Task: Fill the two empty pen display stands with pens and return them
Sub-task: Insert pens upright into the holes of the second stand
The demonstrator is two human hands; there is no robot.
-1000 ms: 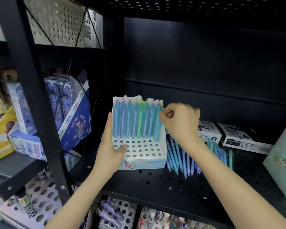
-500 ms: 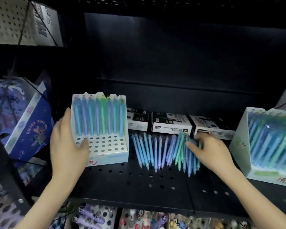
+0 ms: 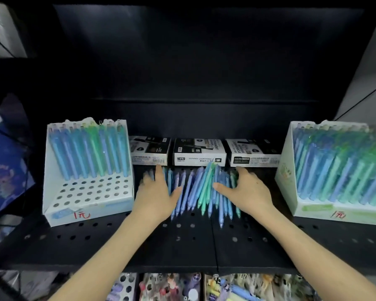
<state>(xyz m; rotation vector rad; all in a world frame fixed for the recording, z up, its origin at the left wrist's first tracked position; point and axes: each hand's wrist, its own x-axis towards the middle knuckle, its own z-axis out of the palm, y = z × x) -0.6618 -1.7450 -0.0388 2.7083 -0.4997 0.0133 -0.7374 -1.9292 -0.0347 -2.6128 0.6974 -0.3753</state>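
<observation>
Shelf (image 3: 182, 246), pens (image 3: 195, 192) under left hand (image 3: 159, 196), right hand (image 3: 250, 194)

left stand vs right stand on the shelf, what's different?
The left stand holds only a back row of pens, its front holes bare; the right stand is packed full. The left stand's front strip looks blue, the right stand's green. Both are white, marked in red, on the black shelf.

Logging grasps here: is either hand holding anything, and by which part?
Nothing is held: the left hand and right hand rest with spread fingers on the loose pens.
</observation>
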